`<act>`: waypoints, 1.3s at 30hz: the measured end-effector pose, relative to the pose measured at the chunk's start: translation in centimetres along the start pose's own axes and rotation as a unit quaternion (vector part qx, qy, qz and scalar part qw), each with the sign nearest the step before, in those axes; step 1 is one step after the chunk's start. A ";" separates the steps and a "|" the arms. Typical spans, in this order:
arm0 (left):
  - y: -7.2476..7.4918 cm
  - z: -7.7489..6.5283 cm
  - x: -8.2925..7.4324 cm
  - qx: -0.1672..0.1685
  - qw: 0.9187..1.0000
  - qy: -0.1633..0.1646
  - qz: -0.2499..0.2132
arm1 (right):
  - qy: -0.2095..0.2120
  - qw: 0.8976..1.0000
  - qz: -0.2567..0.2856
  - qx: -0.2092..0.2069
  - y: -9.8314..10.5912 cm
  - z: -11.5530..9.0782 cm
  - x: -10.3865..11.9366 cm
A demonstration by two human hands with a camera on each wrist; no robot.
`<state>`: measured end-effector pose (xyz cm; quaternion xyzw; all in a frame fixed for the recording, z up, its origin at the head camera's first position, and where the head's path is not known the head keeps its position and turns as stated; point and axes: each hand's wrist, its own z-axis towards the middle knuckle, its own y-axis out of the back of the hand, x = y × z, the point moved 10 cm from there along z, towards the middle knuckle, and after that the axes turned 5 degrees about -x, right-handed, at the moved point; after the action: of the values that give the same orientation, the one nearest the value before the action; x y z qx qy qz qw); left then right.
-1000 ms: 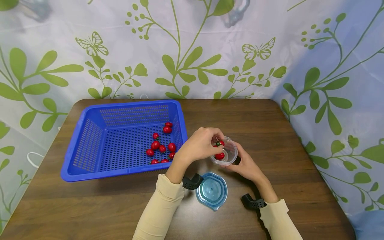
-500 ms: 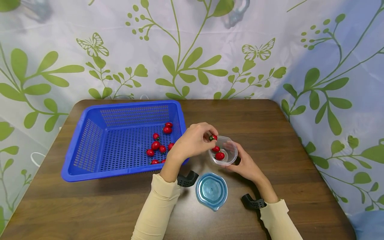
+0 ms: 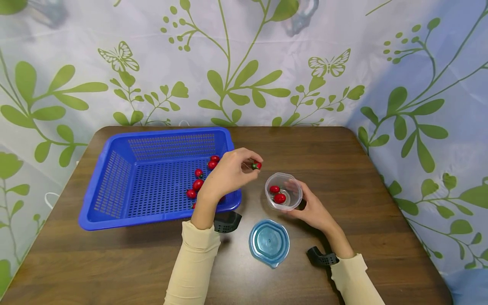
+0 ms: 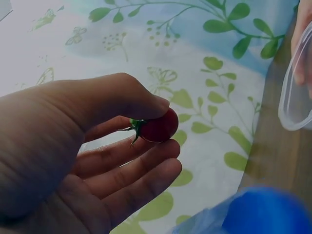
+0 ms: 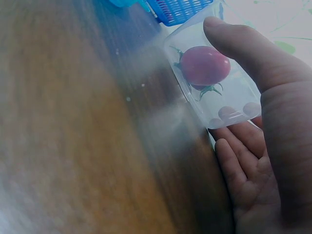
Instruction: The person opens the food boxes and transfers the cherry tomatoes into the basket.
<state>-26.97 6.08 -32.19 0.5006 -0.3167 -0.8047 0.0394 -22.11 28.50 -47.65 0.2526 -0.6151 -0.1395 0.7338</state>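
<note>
My left hand (image 3: 230, 171) pinches a red cherry tomato (image 4: 160, 126) with a green stem between thumb and fingertips, in the air beside the right side of the blue basket (image 3: 148, 220). Loose cherry tomatoes (image 3: 197, 184) lie in that basket, some hidden behind the left hand. A small clear plastic container (image 3: 281, 207) stands to the right, held around its side by my right hand (image 3: 314, 208). Two cherry tomatoes (image 3: 280, 198) sit inside it; the right wrist view shows them through its wall, thumb on one side and fingers at its base.
A round translucent blue lid (image 3: 269, 240) with a small tab lies on the brown wooden table (image 3: 305, 144), just in front of the container. Behind the table hangs a white curtain (image 3: 152, 59) with green leaf prints.
My left hand has drawn back from over the container, leftward and slightly away, with the cherry tomato still pinched. The right hand and container have stayed in place.
</note>
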 end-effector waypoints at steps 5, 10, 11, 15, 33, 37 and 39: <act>1.3 -0.4 0.8 -0.011 1.000 0.017 0.000 | -0.002 1.000 -0.004 -0.001 0.0 0.0 -0.1; 2.6 -0.7 1.6 -0.028 0.999 0.033 0.011 | 0.002 1.000 -0.004 -0.002 0.0 0.0 0.1; 2.8 -0.8 1.7 -0.031 0.999 0.035 0.014 | 0.003 1.000 -0.004 -0.002 0.0 0.0 0.1; 3.7 -1.0 2.3 -0.042 0.998 0.046 0.027 | -0.002 1.000 -0.005 -0.003 0.1 0.0 0.0; 5.3 -1.7 4.3 -0.051 0.993 0.083 0.063 | -0.007 1.000 -0.009 -0.003 0.0 0.0 0.2; 5.6 -1.8 4.8 -0.056 0.991 0.086 0.084 | -0.006 1.000 -0.015 -0.004 0.0 -0.1 0.4; 5.6 -1.8 5.0 -0.055 0.990 0.090 0.090 | -0.005 1.000 -0.015 -0.004 0.1 -0.1 0.5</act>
<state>-29.37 -1.14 -33.58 0.5372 -0.3107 -0.7661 0.1672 -21.94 28.32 -47.22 0.2581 -0.6143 -0.1539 0.7297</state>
